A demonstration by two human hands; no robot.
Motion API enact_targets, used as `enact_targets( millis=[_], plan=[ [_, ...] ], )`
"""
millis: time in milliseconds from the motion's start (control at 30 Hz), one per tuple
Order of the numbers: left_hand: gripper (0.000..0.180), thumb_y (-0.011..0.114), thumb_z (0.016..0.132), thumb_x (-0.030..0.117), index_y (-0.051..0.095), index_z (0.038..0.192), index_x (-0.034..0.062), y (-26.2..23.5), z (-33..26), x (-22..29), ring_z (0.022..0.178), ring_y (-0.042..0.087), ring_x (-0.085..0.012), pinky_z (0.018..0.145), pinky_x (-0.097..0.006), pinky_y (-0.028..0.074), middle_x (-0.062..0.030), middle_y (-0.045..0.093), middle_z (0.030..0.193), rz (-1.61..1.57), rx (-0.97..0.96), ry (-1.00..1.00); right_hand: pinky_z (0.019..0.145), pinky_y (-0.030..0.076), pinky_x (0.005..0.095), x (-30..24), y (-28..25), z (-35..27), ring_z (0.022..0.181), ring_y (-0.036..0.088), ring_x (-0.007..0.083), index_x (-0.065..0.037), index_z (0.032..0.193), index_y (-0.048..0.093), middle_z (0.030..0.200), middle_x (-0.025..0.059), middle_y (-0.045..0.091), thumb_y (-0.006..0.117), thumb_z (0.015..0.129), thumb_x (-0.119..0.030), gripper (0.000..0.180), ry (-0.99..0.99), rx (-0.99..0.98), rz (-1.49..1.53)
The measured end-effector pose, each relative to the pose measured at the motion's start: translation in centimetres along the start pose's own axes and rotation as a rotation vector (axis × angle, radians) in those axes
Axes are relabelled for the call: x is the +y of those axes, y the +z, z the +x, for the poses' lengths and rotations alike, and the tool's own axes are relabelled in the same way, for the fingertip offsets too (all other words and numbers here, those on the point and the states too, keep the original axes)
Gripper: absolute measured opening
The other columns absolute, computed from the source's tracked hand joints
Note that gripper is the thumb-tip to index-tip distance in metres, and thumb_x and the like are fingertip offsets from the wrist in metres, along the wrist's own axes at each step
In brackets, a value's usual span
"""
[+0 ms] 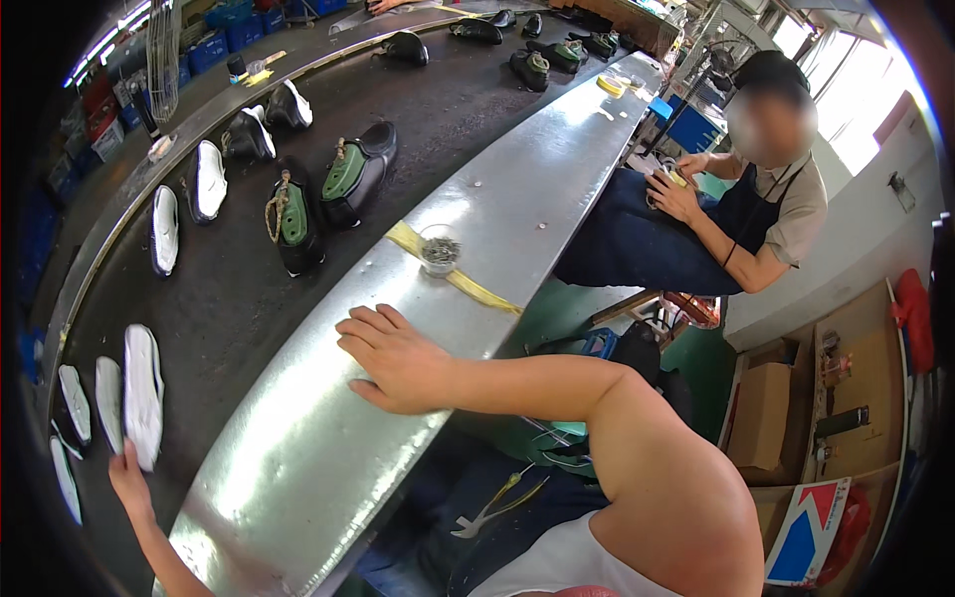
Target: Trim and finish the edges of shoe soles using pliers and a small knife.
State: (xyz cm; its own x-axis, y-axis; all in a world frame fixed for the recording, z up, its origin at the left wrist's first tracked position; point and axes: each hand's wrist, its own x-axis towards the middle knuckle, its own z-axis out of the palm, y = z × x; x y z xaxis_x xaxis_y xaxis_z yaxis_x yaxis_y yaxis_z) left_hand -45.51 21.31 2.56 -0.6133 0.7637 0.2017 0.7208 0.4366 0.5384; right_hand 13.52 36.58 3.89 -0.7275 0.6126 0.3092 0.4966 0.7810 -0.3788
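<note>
At the lower left, my left hand [131,483] has its fingers closed at the near end of a pair of white-bottomed shoes lying sole up. One is the larger white shoe [144,393]; beside it is a narrower greyish one [108,398]. Exactly which of them the fingers grip is partly hidden. My right hand [398,360] rests flat on the shiny metal ledge [328,468], fingers spread, holding nothing. Beyond it stands a clear cup of small metal nails [440,253] on a yellow strip [487,295]. Pincers with yellow handles [492,509] lie on my lap.
Dark shoes with green lasts [291,214] and more white-bottomed shoes [207,182] sit on the black conveyor [428,129]. A co-worker [736,199] sits at the right, both hands on a small item. A cardboard box [761,413] stands at the lower right.
</note>
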Motion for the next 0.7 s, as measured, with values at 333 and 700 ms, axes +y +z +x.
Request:
enact_targets(
  millis=[333,700],
  plan=[
    [0.005,0.068,0.096,0.011,0.066,0.096,0.0057,-11.1,-30.1,13.9,0.059,0.047,-0.0076,0.05,-0.02,0.034,-0.0007,0.061,0.073,-0.134,-0.001,0.25,0.104,0.035,0.0505,0.1,0.3,-2.0,0.127,0.044,0.0369,0.002,0.118,0.054,0.128,0.018,0.053,0.066,0.086,-0.021,0.041,-0.234,0.274,0.13],
    [0.082,0.068,0.089,0.045,0.038,0.148,-0.0041,-3.4,-19.9,20.3,0.131,0.051,-0.0419,0.109,-0.043,0.041,-0.0292,0.052,0.141,0.325,-0.34,0.118,0.088,0.049,0.0433,-8.3,0.9,-33.4,0.1,0.06,0.0319,-0.006,0.112,0.062,0.106,0.0128,0.061,0.07,0.086,-0.031,0.037,-0.107,-0.367,0.203]
  ],
)
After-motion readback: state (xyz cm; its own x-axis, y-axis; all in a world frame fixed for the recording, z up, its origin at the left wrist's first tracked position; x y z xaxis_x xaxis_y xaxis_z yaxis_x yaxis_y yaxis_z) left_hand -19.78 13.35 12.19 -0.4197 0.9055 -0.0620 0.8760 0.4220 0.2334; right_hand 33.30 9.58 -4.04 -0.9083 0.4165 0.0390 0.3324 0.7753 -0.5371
